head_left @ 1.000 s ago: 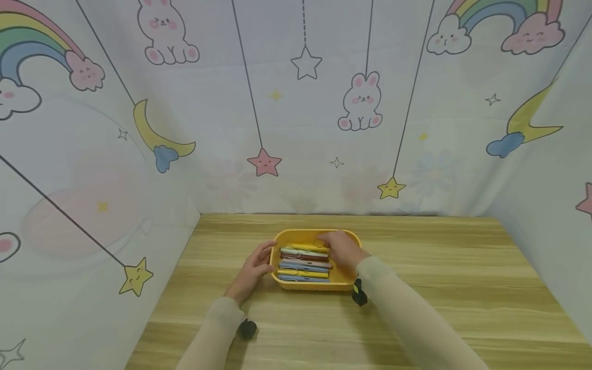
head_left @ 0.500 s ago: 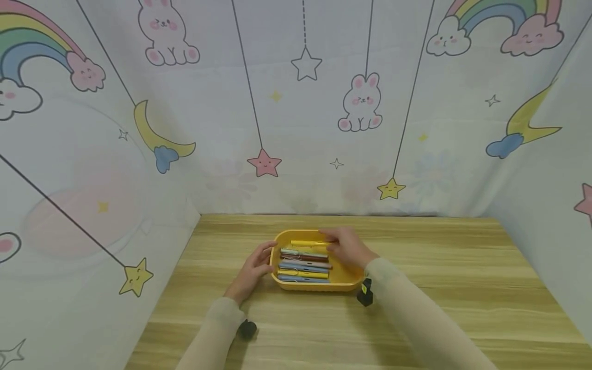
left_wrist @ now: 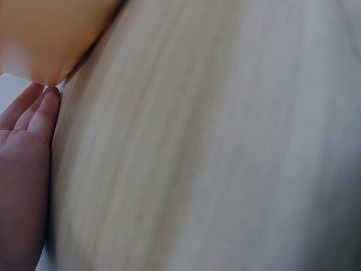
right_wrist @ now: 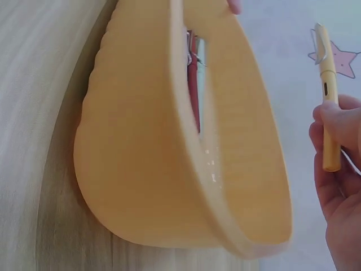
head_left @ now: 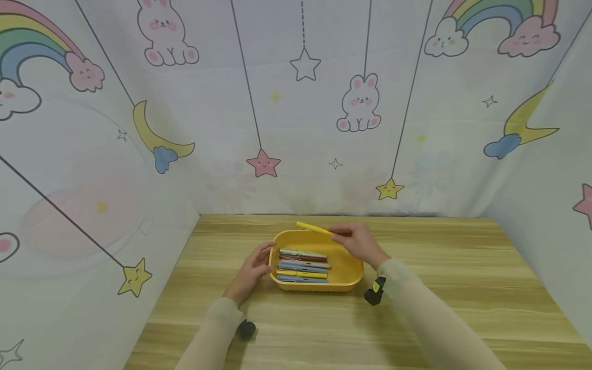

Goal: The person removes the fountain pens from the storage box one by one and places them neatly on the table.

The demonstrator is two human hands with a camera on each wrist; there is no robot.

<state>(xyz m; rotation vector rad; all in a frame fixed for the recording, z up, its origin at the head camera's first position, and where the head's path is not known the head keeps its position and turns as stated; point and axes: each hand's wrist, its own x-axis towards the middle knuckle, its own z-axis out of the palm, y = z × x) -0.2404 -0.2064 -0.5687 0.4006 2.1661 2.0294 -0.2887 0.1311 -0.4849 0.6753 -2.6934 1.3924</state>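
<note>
Slim yellow pen with a silver clip (right_wrist: 328, 90): up at the right hand's fingertips, clear of the tray; its clip end points out to the left of that hand.
Right hand (head_left: 363, 242): thumb and fingers pinched round the slim yellow pen's lower part; the hand is above the right end of the tray.
Rounded yellow plastic tray (head_left: 342, 287): between the 2 hands, its far rim just beyond the raised pen in the head view.
Row of capped pens (head_left: 302, 268): inside the tray, left of the right hand and nearer the person; they lie side by side, pale green, dark red, pale pink, blue, yellow and blue from far to near.
Left hand (head_left: 250, 272): fingers loosely bent, thumb apart from them, resting against the tray's left end without a pen.
Pale sleeves (head_left: 427, 308): behind each hand, with 1 small black device at each wrist.
Wood-grain surface (head_left: 439, 277): under the tray, on both sides of the hands.
White printed curtain (head_left: 314, 113): beyond both hands, with rabbits, stars and moons.
</note>
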